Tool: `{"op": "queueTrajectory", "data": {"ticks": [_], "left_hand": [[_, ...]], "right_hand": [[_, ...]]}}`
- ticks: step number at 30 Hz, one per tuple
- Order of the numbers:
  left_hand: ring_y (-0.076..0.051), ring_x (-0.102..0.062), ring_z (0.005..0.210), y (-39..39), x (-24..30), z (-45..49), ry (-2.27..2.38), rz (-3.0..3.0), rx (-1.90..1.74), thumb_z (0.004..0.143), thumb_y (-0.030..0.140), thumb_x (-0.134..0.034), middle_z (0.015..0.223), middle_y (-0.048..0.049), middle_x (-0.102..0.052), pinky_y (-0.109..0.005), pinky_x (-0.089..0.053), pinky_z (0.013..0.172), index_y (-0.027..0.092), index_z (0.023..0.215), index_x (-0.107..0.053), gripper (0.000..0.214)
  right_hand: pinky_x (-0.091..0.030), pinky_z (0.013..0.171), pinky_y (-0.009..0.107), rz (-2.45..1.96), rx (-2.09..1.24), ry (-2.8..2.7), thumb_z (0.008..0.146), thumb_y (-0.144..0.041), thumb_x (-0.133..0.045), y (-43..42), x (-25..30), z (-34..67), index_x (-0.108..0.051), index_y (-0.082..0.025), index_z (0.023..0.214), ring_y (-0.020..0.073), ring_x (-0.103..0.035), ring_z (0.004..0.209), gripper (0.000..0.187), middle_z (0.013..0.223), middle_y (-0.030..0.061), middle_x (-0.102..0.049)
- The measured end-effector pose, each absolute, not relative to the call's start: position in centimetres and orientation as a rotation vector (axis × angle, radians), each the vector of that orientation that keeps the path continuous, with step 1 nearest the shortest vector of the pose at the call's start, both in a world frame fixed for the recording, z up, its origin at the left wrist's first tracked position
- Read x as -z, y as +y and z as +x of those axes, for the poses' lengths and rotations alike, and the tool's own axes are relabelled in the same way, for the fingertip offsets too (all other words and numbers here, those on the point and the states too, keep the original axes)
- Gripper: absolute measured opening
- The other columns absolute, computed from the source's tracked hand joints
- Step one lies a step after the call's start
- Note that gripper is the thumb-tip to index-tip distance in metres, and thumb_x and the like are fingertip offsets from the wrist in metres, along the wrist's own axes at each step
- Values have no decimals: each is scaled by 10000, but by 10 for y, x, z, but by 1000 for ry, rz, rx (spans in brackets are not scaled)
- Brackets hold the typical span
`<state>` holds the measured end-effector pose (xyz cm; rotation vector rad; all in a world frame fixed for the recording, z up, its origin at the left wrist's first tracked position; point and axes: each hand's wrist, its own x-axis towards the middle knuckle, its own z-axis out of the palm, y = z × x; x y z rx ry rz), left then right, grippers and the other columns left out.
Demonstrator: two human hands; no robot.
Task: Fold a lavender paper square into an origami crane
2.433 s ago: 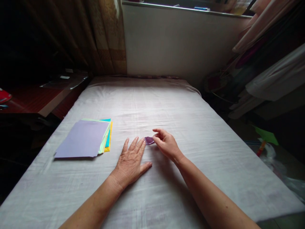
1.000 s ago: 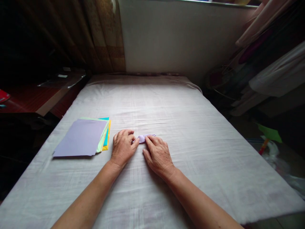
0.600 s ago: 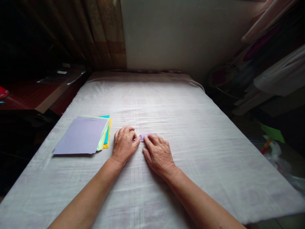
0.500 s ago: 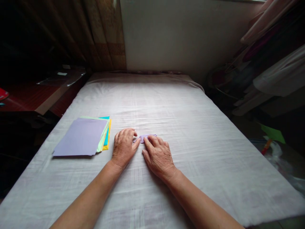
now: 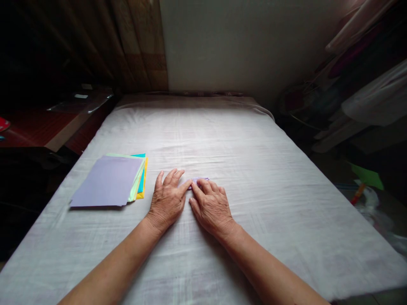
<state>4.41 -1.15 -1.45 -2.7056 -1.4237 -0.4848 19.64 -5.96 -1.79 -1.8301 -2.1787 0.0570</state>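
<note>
Pale, faintly checked cloth [image 5: 203, 140] is covering the broad surface and catching the light beneath a plain wall [image 5: 229, 46]. Near its middle, the left hand [image 5: 167, 199] is lying with fingers fanned, its grip open, and one digit is touching a small folded piece of lavender paper [image 5: 195, 180]. From the other side, the right hand [image 5: 213, 207] is resting its fingers over that same piece; its grip is open too, with the thumb standing apart from the fingertips. Both are probably pressing down to keep the fold flat and to stop it slipping on the soft fabric. Left of them, a stack of coloured sheets [image 5: 104, 182] is lying lavender side up, green, blue and yellow edges showing, perhaps sitting there to be within reach without getting under the forearms. Farther out, a clear plastic sleeve [image 5: 97, 101] is resting on reddish wooden furniture [image 5: 38, 127], and garments [image 5: 375, 99] are hanging at right.
</note>
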Motion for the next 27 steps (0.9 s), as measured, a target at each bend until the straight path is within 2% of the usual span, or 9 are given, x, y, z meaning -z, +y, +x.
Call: {"op": "queueTrajectory", "data": {"ticks": [5,14,24,27], "left_hand": [[-308,-455,1336,-10,7,48,-1436,-2718,461,856,187,-544,1394,-95,-568,-573,-223,1150,261,1146,-700,337],[-343,-427,1359,-11,19,39,-1376,-2735,434,856,263,-572,1440,-129,-520,-616,-203,1142,270,1286,-629,434],[-335,-409,1375,-11,16,41,-1367,-2752,415,872,296,-572,1428,-113,-536,-593,-195,1151,274,1285,-624,416],[-329,-404,1377,-11,16,41,-1342,-2753,458,892,297,-560,1430,-117,-531,-590,-185,1155,258,1274,-625,390]], "right_hand": [[-368,892,401,-1821,-32,-2186,947,-375,-519,-59,19,196,-560,-214,1332,275,-479,1193,420,1345,94,-577],[-365,907,404,-1780,-42,-2195,949,-380,-518,-61,18,200,-557,-206,1339,279,-475,1206,429,1362,109,-565],[-370,918,400,-1727,-53,-2180,946,-346,-517,-62,16,201,-587,-214,1300,266,-500,1180,385,1354,106,-575],[-374,948,383,-1698,-105,-2098,927,-280,-522,-61,19,209,-596,-214,1282,243,-514,1181,368,1328,101,-593]]}}
